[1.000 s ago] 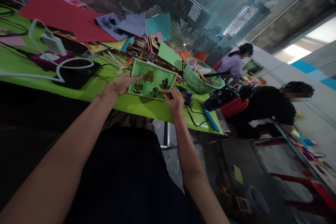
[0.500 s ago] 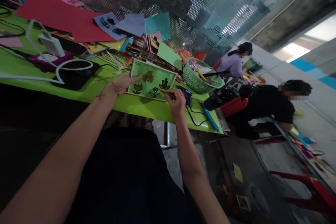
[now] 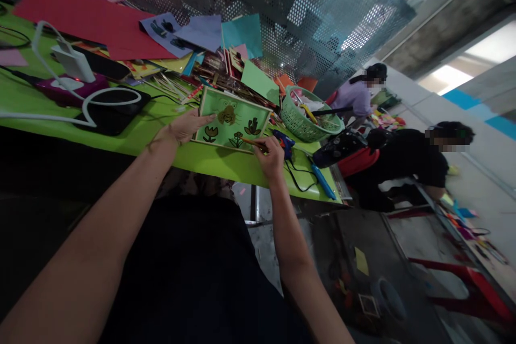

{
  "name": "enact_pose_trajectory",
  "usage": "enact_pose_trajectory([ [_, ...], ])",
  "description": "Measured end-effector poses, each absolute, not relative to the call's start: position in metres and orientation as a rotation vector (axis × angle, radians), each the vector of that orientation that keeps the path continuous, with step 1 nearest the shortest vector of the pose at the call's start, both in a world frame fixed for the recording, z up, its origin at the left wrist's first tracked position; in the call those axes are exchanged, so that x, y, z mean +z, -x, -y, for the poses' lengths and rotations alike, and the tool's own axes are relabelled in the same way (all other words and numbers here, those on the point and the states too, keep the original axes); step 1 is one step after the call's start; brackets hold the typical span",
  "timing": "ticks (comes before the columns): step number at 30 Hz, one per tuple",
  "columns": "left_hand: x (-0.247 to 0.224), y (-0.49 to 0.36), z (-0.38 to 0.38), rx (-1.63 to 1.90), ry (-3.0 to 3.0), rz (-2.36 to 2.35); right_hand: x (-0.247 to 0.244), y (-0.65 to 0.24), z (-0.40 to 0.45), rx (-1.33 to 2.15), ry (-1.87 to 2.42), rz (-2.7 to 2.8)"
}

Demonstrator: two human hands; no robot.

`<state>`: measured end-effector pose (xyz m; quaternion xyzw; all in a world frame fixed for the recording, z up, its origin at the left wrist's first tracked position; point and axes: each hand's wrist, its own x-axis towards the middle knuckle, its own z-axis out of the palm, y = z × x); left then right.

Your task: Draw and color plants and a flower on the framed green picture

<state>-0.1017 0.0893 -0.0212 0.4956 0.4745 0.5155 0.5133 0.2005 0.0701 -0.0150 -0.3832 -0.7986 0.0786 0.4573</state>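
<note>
A framed green picture (image 3: pixel 228 131) with dark flower shapes and a brown figure is tilted up at the table's front edge. My left hand (image 3: pixel 188 126) grips its left side, thumb over the front. In my right hand (image 3: pixel 270 156) is a pencil (image 3: pixel 255 143), held between the fingertips, its tip at the middle flower low on the picture. Just right of that hand lies a blue glue gun (image 3: pixel 285 143) with a black cord.
A green basket (image 3: pixel 308 123) of tools and a blue-handled tool (image 3: pixel 323 180) are to the right. Coloured paper (image 3: pixel 88 16) and thin sticks pile up behind. A purple power socket (image 3: pixel 70 88) with a white charger sits left. Two people (image 3: pixel 411 164) work farther right.
The pencil tip has shifted slightly left and down on the picture. The view has moved a little; my left hand keeps its grip on the frame.
</note>
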Motion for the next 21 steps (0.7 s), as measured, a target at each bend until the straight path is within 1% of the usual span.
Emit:
enact_pose_trajectory([
  [14,-0.003,0.095,-0.077,1.285,-1.090,-1.035,-0.016,-0.204,-0.073,0.131,0.949,1.947],
  [21,-0.002,0.092,-0.077,1.303,-1.050,-1.079,-0.014,-0.203,-0.072,0.183,0.980,1.982],
])
